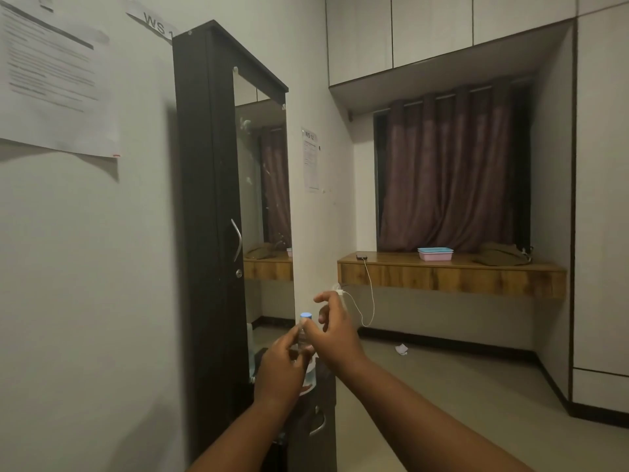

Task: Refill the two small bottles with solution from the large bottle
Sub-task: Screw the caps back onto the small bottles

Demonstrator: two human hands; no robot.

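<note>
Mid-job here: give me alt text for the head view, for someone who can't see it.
A person's left hand holds a small clear bottle with a blue cap upright, while the right hand hovers beside the cap, fingers loosely curled. Behind stand a dark mirrored cabinet and a wooden shelf.

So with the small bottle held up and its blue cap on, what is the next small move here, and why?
Probably the right hand should pinch the blue cap and twist it off. The left hand grips the small bottle upright, the cap sits on it, and the right hand's fingers hover beside the cap, so the bottle cannot take solution yet.
</note>
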